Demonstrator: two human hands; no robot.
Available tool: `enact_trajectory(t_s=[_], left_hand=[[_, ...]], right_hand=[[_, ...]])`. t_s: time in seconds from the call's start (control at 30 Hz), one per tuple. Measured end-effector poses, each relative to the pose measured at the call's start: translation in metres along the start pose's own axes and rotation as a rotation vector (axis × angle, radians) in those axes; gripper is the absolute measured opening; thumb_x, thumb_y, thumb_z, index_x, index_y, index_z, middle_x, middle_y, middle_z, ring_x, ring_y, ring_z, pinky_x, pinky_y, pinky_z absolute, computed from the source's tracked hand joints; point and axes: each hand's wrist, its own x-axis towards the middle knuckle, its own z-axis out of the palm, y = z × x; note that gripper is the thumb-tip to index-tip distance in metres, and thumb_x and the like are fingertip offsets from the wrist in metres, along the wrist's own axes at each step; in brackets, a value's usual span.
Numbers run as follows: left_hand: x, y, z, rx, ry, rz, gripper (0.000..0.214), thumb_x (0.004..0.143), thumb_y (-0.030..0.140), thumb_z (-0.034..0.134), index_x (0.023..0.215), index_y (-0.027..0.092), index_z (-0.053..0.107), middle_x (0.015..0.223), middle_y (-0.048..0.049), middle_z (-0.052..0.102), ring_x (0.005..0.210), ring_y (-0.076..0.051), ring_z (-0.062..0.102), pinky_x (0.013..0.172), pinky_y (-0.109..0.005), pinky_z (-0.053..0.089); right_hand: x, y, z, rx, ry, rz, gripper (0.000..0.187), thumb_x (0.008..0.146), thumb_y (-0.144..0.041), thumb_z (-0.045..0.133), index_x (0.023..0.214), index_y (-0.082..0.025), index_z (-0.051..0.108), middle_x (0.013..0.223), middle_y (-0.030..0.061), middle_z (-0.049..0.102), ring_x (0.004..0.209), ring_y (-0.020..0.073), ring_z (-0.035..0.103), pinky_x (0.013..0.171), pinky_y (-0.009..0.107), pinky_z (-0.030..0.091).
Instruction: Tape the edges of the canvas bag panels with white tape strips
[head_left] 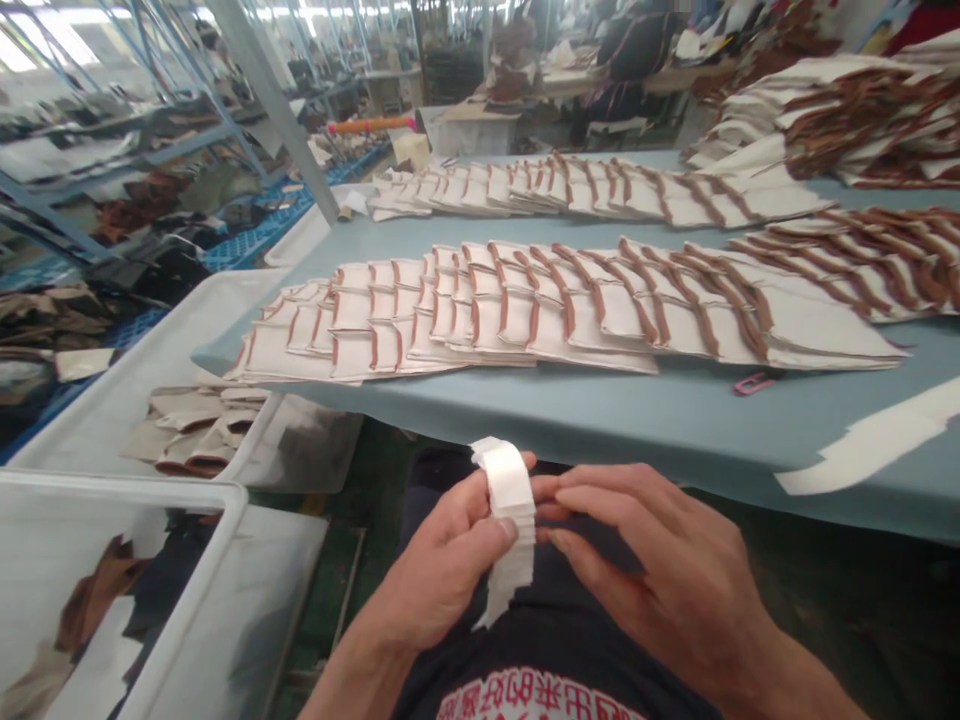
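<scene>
A curled strip of white paper labels (510, 480) is pinched between the thumb and fingers of my left hand (454, 555), in front of my dark shirt with red lettering. The strip arches over the fingers and its ragged lower end hangs down. Close on its right is my right hand (667, 560), fingers stretched out and thumb apart, with nothing visible between them. Its fingertips are by the left fingertips that stick out behind the strip; whether they touch is unclear. Beyond both hands, overlapping cream pieces with brown edges (517, 310) lie in rows on the table (555, 405).
Another white paper strip (870, 440) and a pink clip-like item (754, 384) lie near the table's front edge. More brown-and-cream pieces are piled at the far right. White bins (244, 500) with cut pieces stand at left, and a grey metal post (274, 105) rises behind the table.
</scene>
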Motion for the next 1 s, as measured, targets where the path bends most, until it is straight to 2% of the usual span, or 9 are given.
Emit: enact_trajectory(t_s=[0.13,0.23,0.33,0.57,0.73,0.83,0.93,1.0], left_hand=[[0.003,-0.001,0.000,0.034,-0.044,-0.007,0.036,0.089,0.017,0.065,0.124,0.018,0.070,0.101,-0.0072,0.074,0.089,-0.018,0.066,0.085,-0.028,0.049],[0.005,-0.003,-0.003,0.092,-0.065,0.002,0.034,0.089,0.017,0.062,0.121,0.017,0.071,0.085,-0.0024,0.067,0.075,-0.015,0.056,0.079,-0.027,0.046],[0.006,-0.004,-0.007,0.166,-0.069,0.015,0.032,0.089,0.018,0.059,0.119,0.017,0.070,0.082,-0.0003,0.061,0.072,-0.014,0.049,0.079,-0.028,0.044],[0.009,-0.004,-0.009,0.275,-0.121,0.025,0.030,0.090,0.019,0.054,0.115,0.016,0.069,0.090,-0.0019,0.060,0.080,-0.015,0.049,0.075,-0.027,0.040],[0.009,0.001,-0.006,0.397,-0.119,0.009,0.026,0.084,0.017,0.051,0.099,0.011,0.072,0.080,-0.0024,0.060,0.077,-0.016,0.051,0.071,-0.027,0.042],[0.008,0.000,-0.008,0.381,-0.102,-0.025,0.029,0.082,0.018,0.051,0.101,0.010,0.071,0.077,-0.0032,0.063,0.073,-0.016,0.054,0.067,-0.025,0.042],[0.007,-0.004,-0.012,0.360,-0.092,-0.031,0.030,0.083,0.020,0.052,0.105,0.010,0.070,0.077,-0.0035,0.064,0.070,-0.016,0.054,0.065,-0.025,0.042],[0.005,-0.006,-0.015,0.346,-0.089,-0.006,0.027,0.086,0.022,0.053,0.102,0.011,0.071,0.077,-0.0033,0.063,0.070,-0.016,0.054,0.066,-0.025,0.042]], right_hand=[[0.019,0.005,0.003,-0.029,-0.029,-0.088,0.010,0.096,-0.017,0.062,0.104,-0.018,0.066,0.104,0.0068,0.076,0.095,0.0186,0.069,0.088,0.033,0.056],[0.023,0.007,0.009,-0.057,-0.074,-0.159,0.011,0.096,-0.019,0.061,0.105,-0.017,0.066,0.106,0.0086,0.076,0.096,0.0225,0.068,0.088,0.040,0.055],[0.025,0.010,0.015,-0.033,-0.095,-0.170,0.011,0.095,-0.016,0.061,0.105,-0.017,0.066,0.106,0.0090,0.076,0.093,0.0245,0.067,0.086,0.043,0.054],[0.023,0.011,0.022,0.182,-0.070,-0.026,0.012,0.094,-0.008,0.062,0.096,-0.019,0.066,0.098,0.0050,0.074,0.091,0.0198,0.065,0.085,0.037,0.050],[0.022,0.006,0.024,0.474,-0.150,0.292,0.016,0.096,-0.013,0.058,0.083,-0.020,0.064,0.089,0.0013,0.070,0.081,0.0154,0.064,0.077,0.031,0.050],[0.022,0.003,0.026,0.585,-0.224,0.435,0.020,0.097,-0.018,0.057,0.078,-0.020,0.063,0.086,0.0012,0.067,0.077,0.0148,0.063,0.072,0.029,0.050],[0.022,0.001,0.029,0.579,-0.243,0.454,0.021,0.098,-0.019,0.056,0.078,-0.020,0.062,0.084,0.0010,0.066,0.076,0.0146,0.062,0.071,0.028,0.049],[0.022,0.001,0.032,0.532,-0.226,0.378,0.020,0.098,-0.017,0.056,0.079,-0.020,0.061,0.085,0.0012,0.065,0.077,0.0147,0.061,0.073,0.029,0.049]])
